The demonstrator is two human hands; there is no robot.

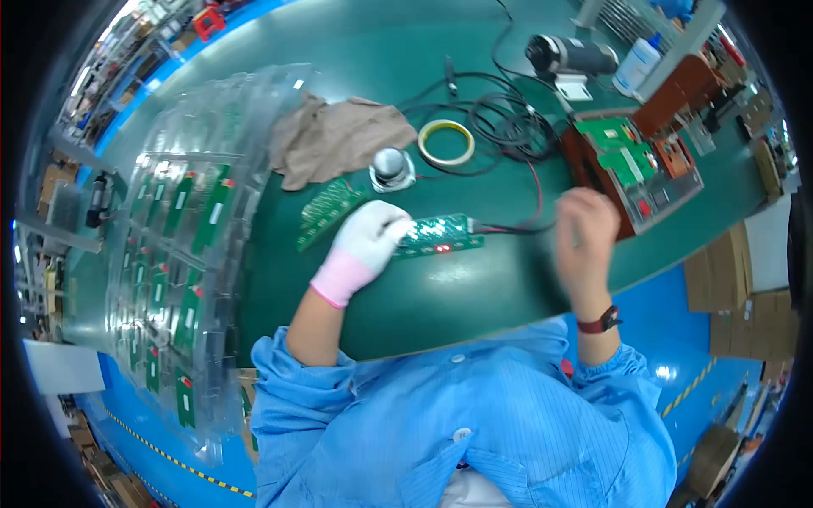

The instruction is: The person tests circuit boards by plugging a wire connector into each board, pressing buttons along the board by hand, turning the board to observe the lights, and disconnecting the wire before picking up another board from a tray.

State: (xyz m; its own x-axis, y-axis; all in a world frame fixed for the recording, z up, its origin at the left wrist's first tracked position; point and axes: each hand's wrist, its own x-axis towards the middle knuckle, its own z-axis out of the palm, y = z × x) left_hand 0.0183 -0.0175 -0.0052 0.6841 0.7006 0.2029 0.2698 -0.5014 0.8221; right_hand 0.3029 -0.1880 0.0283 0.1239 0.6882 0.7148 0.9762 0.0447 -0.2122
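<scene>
My left hand [366,243], in a white glove with a pink cuff, has its fingers closed on the left end of a green circuit board [457,243]. White lights glow along this board, and a red one shows on its lower edge. Dark and red wires [512,229] join its right end. My right hand [586,241], bare and smeared by motion, is raised to the right of the wires, beside a brown box [622,199] with green boards on top. Whether its fingers hold anything is not visible. Another green board [329,212] lies just behind my left hand.
Clear plastic trays [182,229] of green boards fill the left side. Behind my hands lie a brown cloth [339,135], a round metal-topped object [390,167], a tape roll [446,142] and coiled black cable [517,127]. A white bottle [636,65] stands far right.
</scene>
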